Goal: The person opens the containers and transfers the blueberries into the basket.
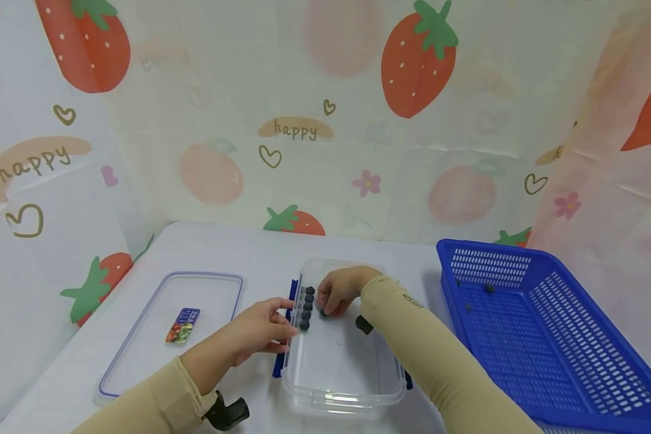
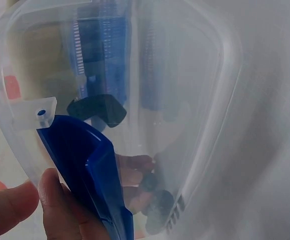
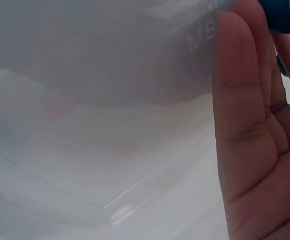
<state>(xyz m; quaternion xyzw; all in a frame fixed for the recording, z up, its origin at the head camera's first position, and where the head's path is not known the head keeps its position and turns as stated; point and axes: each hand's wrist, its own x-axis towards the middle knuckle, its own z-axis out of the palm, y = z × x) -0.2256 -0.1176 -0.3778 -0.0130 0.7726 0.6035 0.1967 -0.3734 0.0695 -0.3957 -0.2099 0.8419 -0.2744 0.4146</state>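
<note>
A clear plastic box [image 1: 352, 361] with blue side latches stands in front of me. Along its left inner wall runs a row of several dark round blueberries [image 1: 306, 306]. My right hand [image 1: 340, 290] is inside the box, its fingertips pinching a blueberry [image 1: 322, 313] close to the floor, just right of the row; in the right wrist view that blueberry [image 3: 280, 16] is partly cut off. My left hand [image 1: 263, 328] grips the box's left rim beside the blue latch [image 2: 85, 170], thumb and fingers at the wall.
Left of the box lies a clear lid [image 1: 141, 337] with a blue seal, bearing a fruit-printed label [image 1: 182, 325]. On the right stands a blue plastic basket [image 1: 548, 337] with a few small dark pieces [image 1: 489, 289] inside. A strawberry-printed sheet [image 1: 222, 90] hangs behind the white table.
</note>
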